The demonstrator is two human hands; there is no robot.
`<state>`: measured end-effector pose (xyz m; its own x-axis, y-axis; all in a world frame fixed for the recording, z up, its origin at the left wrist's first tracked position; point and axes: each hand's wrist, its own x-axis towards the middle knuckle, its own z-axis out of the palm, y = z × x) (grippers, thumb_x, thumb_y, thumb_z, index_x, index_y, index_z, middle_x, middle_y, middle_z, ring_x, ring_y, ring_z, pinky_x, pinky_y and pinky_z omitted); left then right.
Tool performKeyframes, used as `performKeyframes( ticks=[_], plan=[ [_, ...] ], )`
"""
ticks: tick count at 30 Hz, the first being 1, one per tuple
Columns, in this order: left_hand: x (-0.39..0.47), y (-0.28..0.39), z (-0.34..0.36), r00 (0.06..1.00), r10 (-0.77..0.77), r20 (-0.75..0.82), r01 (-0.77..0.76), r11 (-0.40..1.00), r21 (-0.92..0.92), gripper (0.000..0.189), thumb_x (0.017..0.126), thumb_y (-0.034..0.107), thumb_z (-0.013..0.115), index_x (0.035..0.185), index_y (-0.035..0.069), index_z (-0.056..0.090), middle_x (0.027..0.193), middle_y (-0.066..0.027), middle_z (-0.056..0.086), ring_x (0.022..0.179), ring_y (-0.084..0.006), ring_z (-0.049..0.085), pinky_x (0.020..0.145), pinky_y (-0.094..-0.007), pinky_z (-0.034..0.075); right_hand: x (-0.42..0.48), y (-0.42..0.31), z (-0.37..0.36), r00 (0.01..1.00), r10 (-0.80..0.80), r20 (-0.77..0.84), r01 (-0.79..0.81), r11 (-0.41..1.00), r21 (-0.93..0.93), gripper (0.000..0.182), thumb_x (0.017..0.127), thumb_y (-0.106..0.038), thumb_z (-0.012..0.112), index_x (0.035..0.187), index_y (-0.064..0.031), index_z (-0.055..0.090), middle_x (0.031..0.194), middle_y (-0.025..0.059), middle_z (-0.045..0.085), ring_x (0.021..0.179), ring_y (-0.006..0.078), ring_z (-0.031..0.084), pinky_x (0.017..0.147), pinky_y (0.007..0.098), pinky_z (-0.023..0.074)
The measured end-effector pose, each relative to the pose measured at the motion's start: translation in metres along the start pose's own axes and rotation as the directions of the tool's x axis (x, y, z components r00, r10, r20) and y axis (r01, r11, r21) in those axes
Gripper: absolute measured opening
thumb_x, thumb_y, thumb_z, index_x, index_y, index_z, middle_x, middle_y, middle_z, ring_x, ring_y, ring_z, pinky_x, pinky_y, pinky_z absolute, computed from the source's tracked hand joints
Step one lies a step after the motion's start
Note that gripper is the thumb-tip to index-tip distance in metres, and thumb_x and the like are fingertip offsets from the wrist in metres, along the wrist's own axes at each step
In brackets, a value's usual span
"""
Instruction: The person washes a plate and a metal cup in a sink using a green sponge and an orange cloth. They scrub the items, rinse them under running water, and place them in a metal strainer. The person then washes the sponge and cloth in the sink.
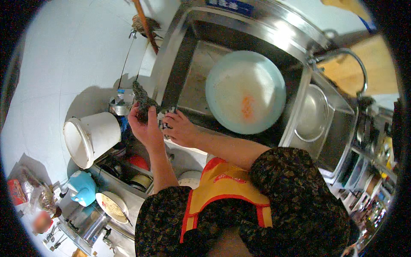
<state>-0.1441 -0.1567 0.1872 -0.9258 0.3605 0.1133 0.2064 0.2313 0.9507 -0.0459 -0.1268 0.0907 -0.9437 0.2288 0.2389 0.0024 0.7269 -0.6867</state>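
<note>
My left hand (143,123) pinches a dark grey, rough-textured cloth (140,92) between thumb and fingers, above the left rim of a steel sink. Close beside it, the fingers of my right hand (182,130) are curled over a black-and-white cloth (165,119) at the sink's near left corner. I cannot tell whether the two are parts of one piece. Inside the sink (200,75) sits a large pale green basin (214,69) of cloudy water, with an orange patch showing in it.
Right of the basin, a curved faucet (361,64) arches over a second sink compartment holding a round metal bowl (311,112). A white plastic bucket (104,135) lies tilted at the left. Farther down stand a blue pitcher (84,189) and a bowl of pale food (112,207).
</note>
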Motion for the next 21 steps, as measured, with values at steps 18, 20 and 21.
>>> performKeyframes(
  ticks=[18,20,21],
  plan=[
    [-0.232,0.158,0.106,0.761,-0.048,0.647,-0.018,0.995,0.095,0.039,0.076,0.017,0.069,0.105,-0.003,0.053,0.095,-0.0085,0.061,0.083,-0.0146,0.056,0.074,-0.0276,0.046,-0.536,-0.02,-0.243,0.877,0.48,0.022,-0.422,0.791,-0.443,0.025,0.07,-0.01,0.062,0.095,-0.0156,0.064,0.124,0.0153,0.046,0.125,0.0341,0.036,0.107,0.0535,0.0219],
    [-0.21,0.152,0.106,0.646,-0.004,0.763,0.016,1.0,-0.009,0.039,0.075,0.014,0.067,0.107,-0.002,0.052,0.097,-0.0084,0.06,0.085,-0.0154,0.056,0.074,-0.028,0.046,-0.545,-0.024,-0.257,0.889,0.445,-0.106,-0.446,0.792,-0.416,0.023,0.067,-0.01,0.064,0.09,-0.0134,0.063,0.112,0.016,0.049,0.117,0.0358,0.041,0.1,0.0544,0.0294],
    [-0.213,0.171,0.107,0.61,-0.013,0.793,0.094,0.994,-0.056,0.038,0.076,0.013,0.066,0.108,-0.001,0.052,0.098,-0.0082,0.059,0.087,-0.0159,0.056,0.075,-0.0282,0.046,-0.552,-0.021,-0.261,0.874,0.462,-0.15,-0.481,0.783,-0.395,0.022,0.065,-0.01,0.065,0.087,-0.0124,0.062,0.106,0.0157,0.05,0.112,0.0366,0.044,0.095,0.0548,0.0329]
  ],
)
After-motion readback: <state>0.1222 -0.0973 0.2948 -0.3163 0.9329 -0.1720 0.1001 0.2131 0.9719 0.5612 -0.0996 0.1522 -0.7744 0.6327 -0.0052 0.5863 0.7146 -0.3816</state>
